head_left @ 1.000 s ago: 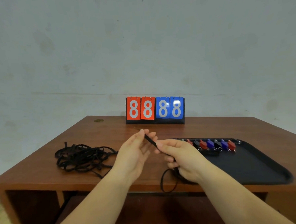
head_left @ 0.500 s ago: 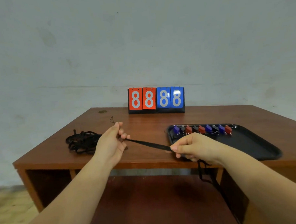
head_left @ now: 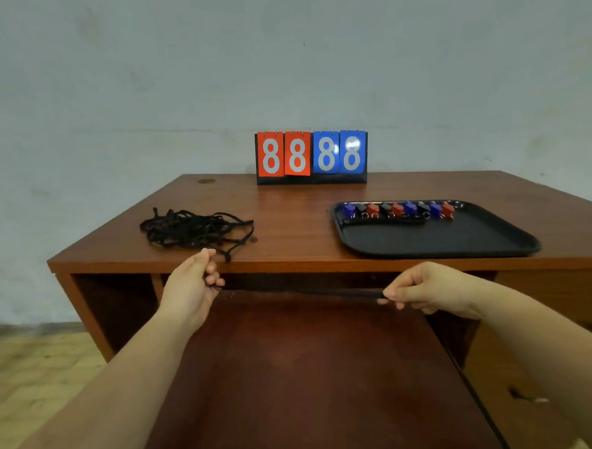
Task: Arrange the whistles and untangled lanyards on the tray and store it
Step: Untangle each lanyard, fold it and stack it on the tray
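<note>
Two bare hands stretch one black flat lanyard taut in front of the brown wooden desk, left hand and right hand each pinching it between fingertips. On the desk, a tangled black lanyard pile lies left of the black plastic tray, which holds a row of red, blue and black whistles along its far edge.

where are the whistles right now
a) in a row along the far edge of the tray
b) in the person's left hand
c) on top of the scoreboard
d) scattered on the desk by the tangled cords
a, the whistles sit in a row along the far edge of the tray, away from both hands.
</note>
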Demonstrator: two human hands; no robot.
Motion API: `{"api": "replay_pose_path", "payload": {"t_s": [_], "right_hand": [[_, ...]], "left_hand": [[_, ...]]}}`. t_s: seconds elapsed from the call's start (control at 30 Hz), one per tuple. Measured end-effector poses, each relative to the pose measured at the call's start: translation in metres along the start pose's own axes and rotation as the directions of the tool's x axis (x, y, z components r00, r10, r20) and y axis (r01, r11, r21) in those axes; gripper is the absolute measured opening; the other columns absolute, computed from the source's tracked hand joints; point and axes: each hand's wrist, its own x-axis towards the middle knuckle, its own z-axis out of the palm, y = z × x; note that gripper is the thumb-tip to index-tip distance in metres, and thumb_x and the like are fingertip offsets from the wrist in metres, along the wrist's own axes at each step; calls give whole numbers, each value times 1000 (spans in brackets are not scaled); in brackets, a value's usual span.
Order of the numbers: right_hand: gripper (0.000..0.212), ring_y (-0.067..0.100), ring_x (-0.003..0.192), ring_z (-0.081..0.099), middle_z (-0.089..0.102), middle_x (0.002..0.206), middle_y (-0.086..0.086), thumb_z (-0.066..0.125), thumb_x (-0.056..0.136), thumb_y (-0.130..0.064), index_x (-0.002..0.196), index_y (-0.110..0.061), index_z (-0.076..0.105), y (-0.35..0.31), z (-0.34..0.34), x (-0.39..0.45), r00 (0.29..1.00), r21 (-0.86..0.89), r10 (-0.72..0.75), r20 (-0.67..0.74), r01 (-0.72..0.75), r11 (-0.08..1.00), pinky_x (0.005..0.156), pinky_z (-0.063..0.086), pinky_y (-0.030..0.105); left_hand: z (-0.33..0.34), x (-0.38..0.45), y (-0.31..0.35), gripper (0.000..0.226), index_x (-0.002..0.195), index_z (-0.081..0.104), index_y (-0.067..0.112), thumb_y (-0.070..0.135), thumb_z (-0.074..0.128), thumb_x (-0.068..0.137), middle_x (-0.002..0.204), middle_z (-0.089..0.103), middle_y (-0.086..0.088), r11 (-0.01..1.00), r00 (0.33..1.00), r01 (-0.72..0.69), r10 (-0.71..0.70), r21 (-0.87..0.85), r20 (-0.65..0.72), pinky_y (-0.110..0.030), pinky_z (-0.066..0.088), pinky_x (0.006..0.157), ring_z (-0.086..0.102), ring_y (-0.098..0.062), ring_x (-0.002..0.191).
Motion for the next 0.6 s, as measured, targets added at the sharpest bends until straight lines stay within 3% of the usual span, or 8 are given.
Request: {"api": "replay_pose_path", "payload": {"t_s": [0.2,0.33,0.47,0.53,0.6], "right_hand": [[17,7,50,44,58,59,-6,62,88,-25,76,-20,72,20,9,2,996,-81,35,-78,-42,996,49,37,17],[21,6,50,45,59,59,-7,62,88,-30,77,-17,73,14,14,9,993,-117,-18,-121,3,993,49,39,16],[17,-6,51,54,63,56,-18,61,88,-34,75,-28,71,-4,29,17,984,-120,-113,-137,96,988,55,37,10],[14,-14,61,58,67,65,-17,62,87,-34,74,-33,69,-11,42,25,973,-119,-171,-154,153,981,60,37,9],[11,-10,70,61,71,74,-12,64,86,-32,76,-34,70,-10,58,34,959,-82,-209,-192,196,977,68,42,11]], "left_hand": [[-2,-13,-23,24,87,51,12,17,34,102,65,34,1,999,999,10,-12,53,35,-23,33,56,29,-9,53],[12,-20,-32,23,87,53,10,15,35,101,68,48,-3,986,988,-59,35,153,153,-24,48,60,48,-10,55],[42,-29,-47,23,87,58,13,15,38,100,85,69,-3,893,939,-213,76,396,334,-25,53,78,66,-14,80],[57,-31,-59,22,88,57,14,16,38,99,90,70,0,835,907,-294,90,466,411,-17,51,78,67,-9,84],[67,-31,-70,20,89,57,15,18,40,99,90,70,3,786,887,-337,81,518,455,-14,49,78,66,-4,85]]}}
